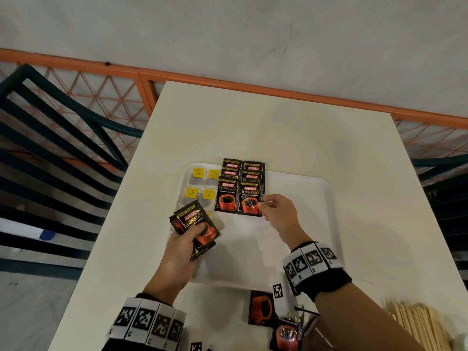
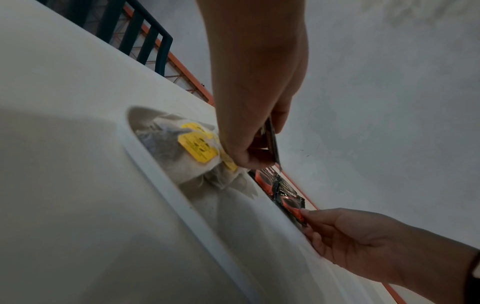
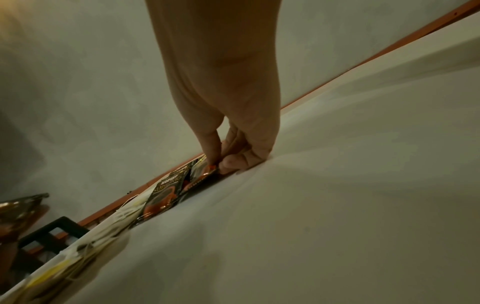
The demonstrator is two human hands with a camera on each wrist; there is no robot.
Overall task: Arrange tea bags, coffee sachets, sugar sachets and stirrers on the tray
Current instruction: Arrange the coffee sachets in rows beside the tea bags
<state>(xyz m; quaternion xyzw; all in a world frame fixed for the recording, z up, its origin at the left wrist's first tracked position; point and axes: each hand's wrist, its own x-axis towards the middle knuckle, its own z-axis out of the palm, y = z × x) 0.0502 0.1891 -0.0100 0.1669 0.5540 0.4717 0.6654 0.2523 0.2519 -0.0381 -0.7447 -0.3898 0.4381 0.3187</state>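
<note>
A white tray (image 1: 311, 211) lies on the white table. Tea bags with yellow tags (image 1: 198, 184) fill its far left corner. Beside them black coffee sachets (image 1: 229, 196) lie in two overlapping columns. My right hand (image 1: 266, 205) pinches the right edge of the nearest sachet of the right column (image 1: 249, 200), seen close in the right wrist view (image 3: 205, 172). My left hand (image 1: 187, 239) grips a small stack of coffee sachets (image 1: 196, 224) over the tray's left edge, seen edge-on in the left wrist view (image 2: 272, 142).
Two more coffee sachets (image 1: 262, 309) lie on the table in front of the tray. A bundle of wooden stirrers (image 1: 417, 323) sits at the near right. Dark slatted chairs (image 1: 50, 153) stand left and right of the table (image 1: 278, 122).
</note>
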